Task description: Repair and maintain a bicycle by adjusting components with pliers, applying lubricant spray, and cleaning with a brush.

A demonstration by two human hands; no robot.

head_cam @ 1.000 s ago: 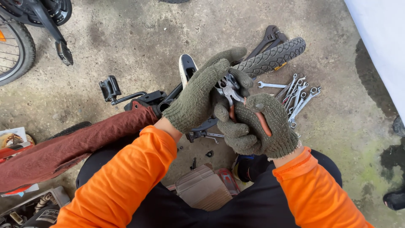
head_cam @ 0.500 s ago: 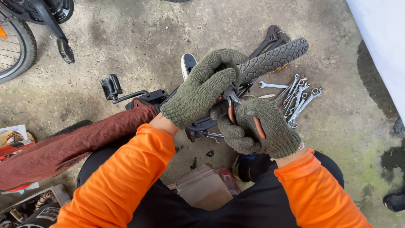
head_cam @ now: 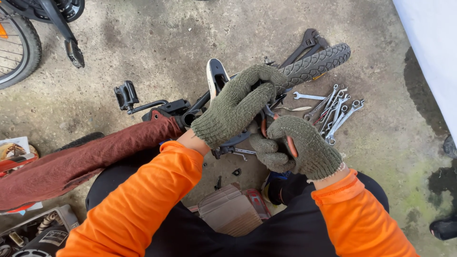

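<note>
Both my hands wear green knit gloves over orange sleeves. My right hand (head_cam: 297, 147) is closed around orange-handled pliers (head_cam: 263, 127), whose jaws point up under my left hand. My left hand (head_cam: 238, 102) is cupped over the pliers' head and a bicycle part beneath it; what its fingers grip is hidden. Below the hands lies a black bicycle frame with a crank and pedal (head_cam: 126, 95) and a small knobby tyre (head_cam: 314, 64).
Several steel spanners (head_cam: 335, 112) lie fanned on the concrete to the right, large black wrenches (head_cam: 307, 43) behind the tyre. A rust-red cloth (head_cam: 81, 159) lies at left, a bicycle wheel (head_cam: 19, 47) top left, a cardboard box (head_cam: 228, 209) between my knees.
My hands have dropped slightly lower and closer together. My left hand has curled further over the pliers' head, hiding the metal part that was visible before.
</note>
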